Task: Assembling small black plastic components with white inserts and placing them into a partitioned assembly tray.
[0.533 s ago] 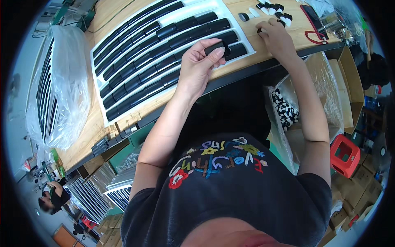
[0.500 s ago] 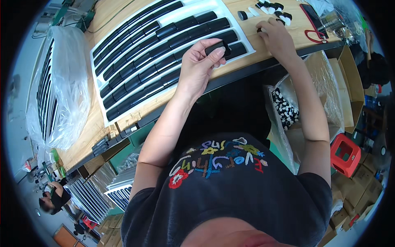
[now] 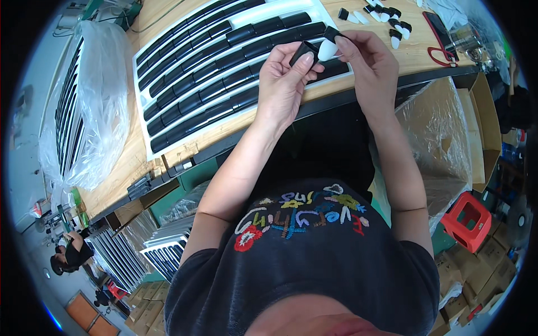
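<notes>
My left hand (image 3: 287, 84) holds a short, hollow black tube-like piece (image 3: 303, 51) between thumb and fingers, its open end tilted toward my right hand. My right hand (image 3: 374, 70) pinches a small black cap with a white rounded tip (image 3: 327, 50). The white tip points at the tube's opening and sits very close to it; whether they touch, I cannot tell. Beneath and beyond my left hand lies a white tray (image 3: 320, 11), filled with curved rows of black pieces (image 3: 241, 54). Several loose black-and-white caps (image 3: 395, 38) lie on the table to the far right.
A phone (image 3: 440, 29), red-handled scissors (image 3: 441, 56) and a clear jar (image 3: 465, 42) occupy the table's right end. Plastic-wrapped trays (image 3: 89, 106) stand at left. Below the table edge are a plastic-lined carton (image 3: 431, 134) and a red stool (image 3: 469, 221). Another person (image 3: 73, 252) works far left.
My right hand has come from the loose caps at right to beside my left hand, bringing one white-tipped cap. The left hand still holds the black piece, now turned with its opening showing.
</notes>
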`<state>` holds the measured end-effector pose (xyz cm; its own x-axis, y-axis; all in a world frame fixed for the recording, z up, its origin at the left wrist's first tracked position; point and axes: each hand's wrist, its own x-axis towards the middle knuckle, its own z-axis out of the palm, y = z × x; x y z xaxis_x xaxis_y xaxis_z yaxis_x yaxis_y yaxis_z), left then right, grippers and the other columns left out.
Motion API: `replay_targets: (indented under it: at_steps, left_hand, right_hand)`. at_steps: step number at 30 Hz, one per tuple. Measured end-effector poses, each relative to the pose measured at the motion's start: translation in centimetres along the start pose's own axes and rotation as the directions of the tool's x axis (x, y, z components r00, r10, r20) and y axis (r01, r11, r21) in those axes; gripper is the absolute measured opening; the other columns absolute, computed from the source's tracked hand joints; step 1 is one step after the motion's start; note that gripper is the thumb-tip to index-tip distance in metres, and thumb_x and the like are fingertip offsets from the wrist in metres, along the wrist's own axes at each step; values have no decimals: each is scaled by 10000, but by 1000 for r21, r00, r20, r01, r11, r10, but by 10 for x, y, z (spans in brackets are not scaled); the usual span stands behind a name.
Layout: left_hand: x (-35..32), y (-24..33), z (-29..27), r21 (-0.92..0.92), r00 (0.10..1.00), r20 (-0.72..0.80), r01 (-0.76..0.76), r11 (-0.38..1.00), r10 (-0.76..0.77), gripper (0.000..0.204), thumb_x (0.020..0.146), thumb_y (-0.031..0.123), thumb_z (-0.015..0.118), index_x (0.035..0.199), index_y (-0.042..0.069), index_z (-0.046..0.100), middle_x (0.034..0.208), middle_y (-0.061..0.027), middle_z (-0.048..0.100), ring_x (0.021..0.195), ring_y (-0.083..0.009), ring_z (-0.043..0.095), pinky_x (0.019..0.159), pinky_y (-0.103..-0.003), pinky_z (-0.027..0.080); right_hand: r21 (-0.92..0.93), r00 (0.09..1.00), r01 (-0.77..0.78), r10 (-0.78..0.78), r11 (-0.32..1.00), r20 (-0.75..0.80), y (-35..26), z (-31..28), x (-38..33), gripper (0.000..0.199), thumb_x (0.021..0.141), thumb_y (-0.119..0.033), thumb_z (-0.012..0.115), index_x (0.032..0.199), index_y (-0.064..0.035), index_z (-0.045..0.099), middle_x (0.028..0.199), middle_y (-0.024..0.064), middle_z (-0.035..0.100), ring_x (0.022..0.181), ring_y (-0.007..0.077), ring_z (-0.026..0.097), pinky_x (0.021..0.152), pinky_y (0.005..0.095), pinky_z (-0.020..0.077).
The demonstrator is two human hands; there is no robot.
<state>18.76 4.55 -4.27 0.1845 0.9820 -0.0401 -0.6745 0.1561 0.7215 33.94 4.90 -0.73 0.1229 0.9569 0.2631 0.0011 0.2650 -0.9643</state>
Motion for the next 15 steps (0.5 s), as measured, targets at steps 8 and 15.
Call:
replay_targets:
  at_steps: [8, 15]
  left_hand:
    - [-1, 10, -12, 75, 998, 32, -59, 995, 57, 209, 962, 71, 611, 1161, 20, 570, 978, -82, 674, 847, -165, 661, 767, -268, 534]
    - [-6, 14, -8, 147, 992, 103, -81, 986, 66, 226, 957, 71, 621, 1172, 23, 569, 973, -78, 672, 836, -132, 652, 751, -242, 519]
  right_hand:
    - [20, 992, 64, -61, 998, -113, -4, 10, -6, 154, 924, -86, 680, 1032, 23, 670, 877, 36, 681, 815, 74, 625, 752, 199, 487]
    - [-159, 997, 83, -81, 984, 20, -6, 14, -19, 98, 927, -100, 656, 943, -29, 722, 895, -4, 665, 821, 54, 558, 742, 219, 406]
